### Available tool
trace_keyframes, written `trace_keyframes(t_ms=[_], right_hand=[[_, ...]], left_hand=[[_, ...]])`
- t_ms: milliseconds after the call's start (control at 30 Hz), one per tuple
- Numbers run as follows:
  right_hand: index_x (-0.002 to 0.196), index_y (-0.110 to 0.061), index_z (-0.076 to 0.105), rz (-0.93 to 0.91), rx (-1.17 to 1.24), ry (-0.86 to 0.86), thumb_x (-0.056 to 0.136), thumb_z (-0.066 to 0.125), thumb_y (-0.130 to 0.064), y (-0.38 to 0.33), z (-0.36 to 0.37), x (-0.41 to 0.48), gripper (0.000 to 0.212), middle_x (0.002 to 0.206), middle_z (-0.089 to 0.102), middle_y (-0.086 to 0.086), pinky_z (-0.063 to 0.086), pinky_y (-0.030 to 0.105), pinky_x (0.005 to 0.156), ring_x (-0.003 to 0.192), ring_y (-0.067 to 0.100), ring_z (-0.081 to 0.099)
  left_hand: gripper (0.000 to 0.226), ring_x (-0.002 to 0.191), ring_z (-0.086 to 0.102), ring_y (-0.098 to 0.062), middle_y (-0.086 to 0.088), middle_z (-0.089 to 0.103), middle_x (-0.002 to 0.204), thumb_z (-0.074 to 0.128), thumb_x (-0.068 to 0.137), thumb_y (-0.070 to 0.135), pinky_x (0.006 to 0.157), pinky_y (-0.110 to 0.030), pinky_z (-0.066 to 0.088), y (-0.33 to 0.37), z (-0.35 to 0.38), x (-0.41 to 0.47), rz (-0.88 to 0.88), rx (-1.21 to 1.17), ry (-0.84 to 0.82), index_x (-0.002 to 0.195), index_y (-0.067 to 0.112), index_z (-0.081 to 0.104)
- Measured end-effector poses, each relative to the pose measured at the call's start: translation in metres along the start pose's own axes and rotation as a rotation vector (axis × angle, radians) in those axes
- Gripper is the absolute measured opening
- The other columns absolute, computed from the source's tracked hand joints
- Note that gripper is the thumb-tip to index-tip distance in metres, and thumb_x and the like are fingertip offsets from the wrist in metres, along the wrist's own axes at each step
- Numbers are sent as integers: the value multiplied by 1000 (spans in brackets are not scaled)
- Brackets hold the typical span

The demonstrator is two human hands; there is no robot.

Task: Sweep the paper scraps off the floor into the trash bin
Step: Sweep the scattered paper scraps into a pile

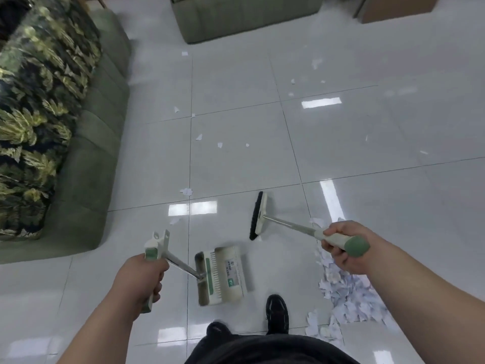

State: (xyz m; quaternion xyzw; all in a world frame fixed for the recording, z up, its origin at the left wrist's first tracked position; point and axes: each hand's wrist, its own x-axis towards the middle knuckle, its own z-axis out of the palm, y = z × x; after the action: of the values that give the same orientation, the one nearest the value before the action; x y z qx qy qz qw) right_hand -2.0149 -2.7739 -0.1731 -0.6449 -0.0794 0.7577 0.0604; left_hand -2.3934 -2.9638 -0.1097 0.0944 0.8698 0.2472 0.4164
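**Q:** What are the hands doing?

**A:** The left hand, at lower left of the frame, has its fingers curled round the cream and green handle of a dustpan. The right hand, at lower right, grips the green-tipped handle of a broom.

**Q:** Where are those tools?

**A:** The cream dustpan is low over the floor, just below centre, blurred. The broom's black bristles face left, above and to the right of the pan.

**Q:** And the paper scraps?

**A:** They are small, torn, white to pale lilac pieces with ragged edges. Most lie heaped at lower right, partly under the right forearm. Single bits are scattered over the glossy pale grey tiles toward the centre and top of the frame.

**Q:** Anything else?

**A:** A green sofa with a dark leaf-patterned cushion fills the left edge. One black shoe shows at bottom centre.
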Motion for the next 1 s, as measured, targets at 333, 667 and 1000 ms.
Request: trace_keyframes(t_ms=[333,667,1000], right_hand=[[103,-6,54,-61,-58,208,71,59,-12,22,-50,-47,33,64,57,7,31,17,34,38,15,42],[100,-11,56,-159,-150,231,73,60,-13,27,110,-47,28,61,61,8,32,16,38,38,15,45],[92,-11,56,-143,-258,-10,80,57,-12,26,360,20,13,61,59,8,28,18,43,42,15,42]], left_hand=[[7,55,44,-23,-8,50,69,55,89,5,55,-27,42,60,26,31,117,137,-91,83,9,58],[13,50,39,-20,-4,47,65,61,90,11,50,-25,37,56,-62,95,112,58,-212,81,12,54],[15,45,39,-18,-4,46,58,57,89,5,45,-26,37,-14,-192,154,42,-58,-186,77,11,50]])
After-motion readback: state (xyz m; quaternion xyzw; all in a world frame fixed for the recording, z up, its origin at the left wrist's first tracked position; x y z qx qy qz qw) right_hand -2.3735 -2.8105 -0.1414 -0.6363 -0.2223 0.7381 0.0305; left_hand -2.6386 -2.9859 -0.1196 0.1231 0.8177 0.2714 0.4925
